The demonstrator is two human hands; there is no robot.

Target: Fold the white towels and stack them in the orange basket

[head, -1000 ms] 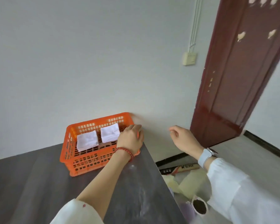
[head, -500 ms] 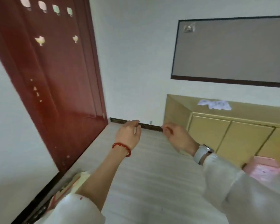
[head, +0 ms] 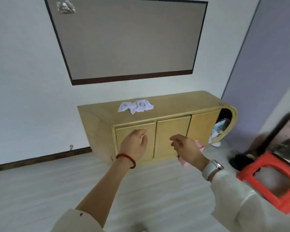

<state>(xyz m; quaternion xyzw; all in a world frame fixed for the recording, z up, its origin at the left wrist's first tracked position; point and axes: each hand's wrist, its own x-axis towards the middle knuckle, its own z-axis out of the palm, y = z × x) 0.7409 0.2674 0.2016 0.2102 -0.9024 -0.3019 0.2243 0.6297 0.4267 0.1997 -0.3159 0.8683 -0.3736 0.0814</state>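
Two bare forearms reach up from the lower frame over a pale floor [head: 40, 190]. The left hand [head: 135, 144], a red bead bracelet [head: 126, 159] at its wrist, hangs with loosely curled fingers, grasping nothing. The right hand [head: 186, 150], above a white wristwatch [head: 212, 169], is likewise relaxed and empty. A red plastic stool [head: 268, 180] sits at lower right. Beyond the hands stands a tan cabinet [head: 172, 108]; crumpled white towels [head: 136, 106] lie unfolded on its top, center frame. A dark-framed grey panel [head: 127, 37] fills the wall above.
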